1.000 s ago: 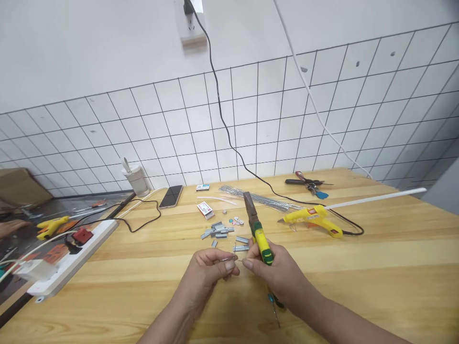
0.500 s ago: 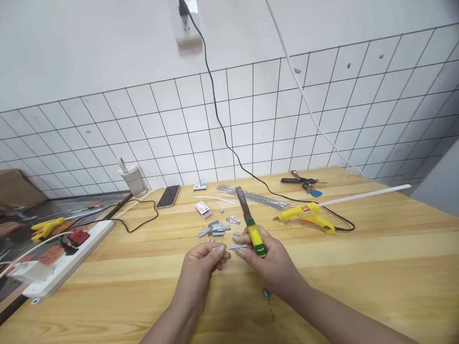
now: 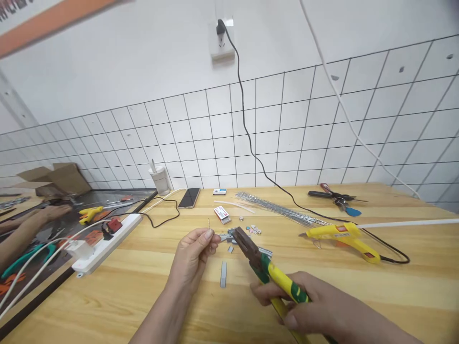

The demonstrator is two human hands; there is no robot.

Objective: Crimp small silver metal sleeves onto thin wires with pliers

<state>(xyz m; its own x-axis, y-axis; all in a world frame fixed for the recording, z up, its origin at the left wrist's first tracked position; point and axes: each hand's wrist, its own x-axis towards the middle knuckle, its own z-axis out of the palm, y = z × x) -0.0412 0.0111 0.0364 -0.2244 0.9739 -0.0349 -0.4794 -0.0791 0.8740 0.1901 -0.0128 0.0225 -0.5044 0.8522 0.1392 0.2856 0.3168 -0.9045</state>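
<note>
My left hand (image 3: 193,255) pinches a thin bent metal wire (image 3: 209,225) between thumb and fingers, its tip sticking up. My right hand (image 3: 311,306) is wrapped round the yellow-green handles of a pair of pliers (image 3: 260,265). The dark pliers jaws point up-left, close to my left fingertips. Strips of grey staples (image 3: 224,274) lie on the wooden table (image 3: 376,282) under and between the hands.
A yellow glue gun (image 3: 340,235) with a white stick lies at right, a bundle of metal rods (image 3: 279,210) and scissors (image 3: 335,197) behind. A phone (image 3: 189,198), staple box (image 3: 223,214), white cup (image 3: 159,178) and power strip (image 3: 107,241) sit at left. Another person's arm (image 3: 25,229) is far left.
My right hand drew back toward me, tilting the pliers from upright to pointing up-left. My left hand lifted with the wire. The camera view rose and swung left.
</note>
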